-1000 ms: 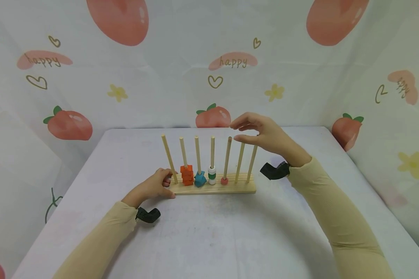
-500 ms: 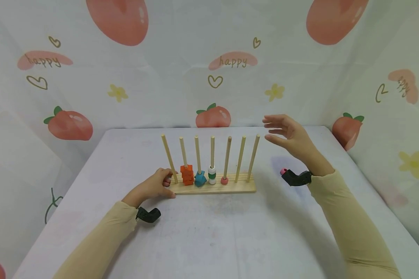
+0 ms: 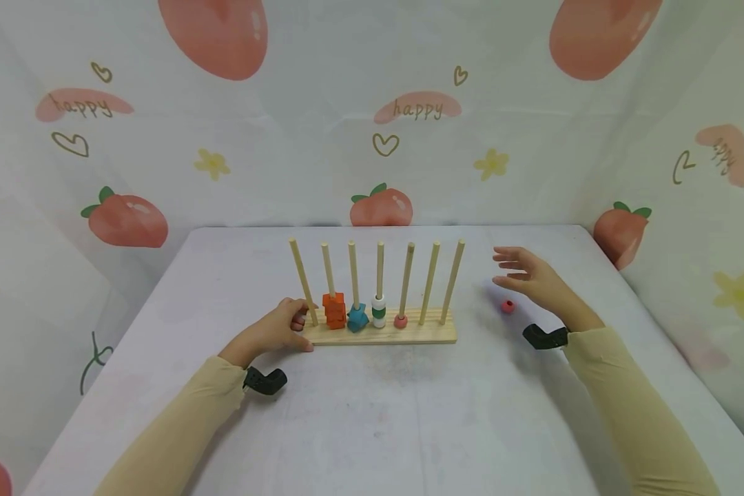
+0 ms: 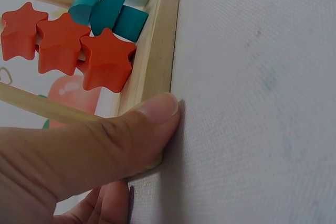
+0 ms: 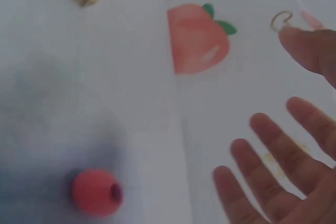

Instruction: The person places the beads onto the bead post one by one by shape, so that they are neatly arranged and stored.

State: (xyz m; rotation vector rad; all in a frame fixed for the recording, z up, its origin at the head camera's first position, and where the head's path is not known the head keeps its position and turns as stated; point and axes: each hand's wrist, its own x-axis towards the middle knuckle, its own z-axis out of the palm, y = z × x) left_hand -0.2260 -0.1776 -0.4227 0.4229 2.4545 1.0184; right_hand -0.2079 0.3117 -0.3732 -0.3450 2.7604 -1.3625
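A wooden peg board (image 3: 415, 335) with several upright pegs stands mid-table. Its pegs carry orange star beads (image 4: 107, 64), blue beads (image 3: 357, 318), white and green beads (image 3: 379, 312) and a pinkish-red bead (image 3: 400, 322). My left hand (image 3: 273, 329) grips the board's left end, thumb (image 4: 157, 109) on the front edge and fingers around the end. Off to the right, a loose red round bead (image 5: 98, 192) with a hole lies on the table. My right hand (image 3: 536, 281) hovers above and beside that bead, fingers spread apart, holding nothing.
The white-covered table (image 3: 372, 413) ends at a printed cloth backdrop (image 3: 322, 124) with peaches and "happy" lettering. Two pegs at the board's right (image 3: 430, 282) and the leftmost peg (image 3: 303, 282) bear no beads.
My right hand has moved right, away from the pegs, and then lower toward the loose red bead, which has come into view. My left hand stays on the board.
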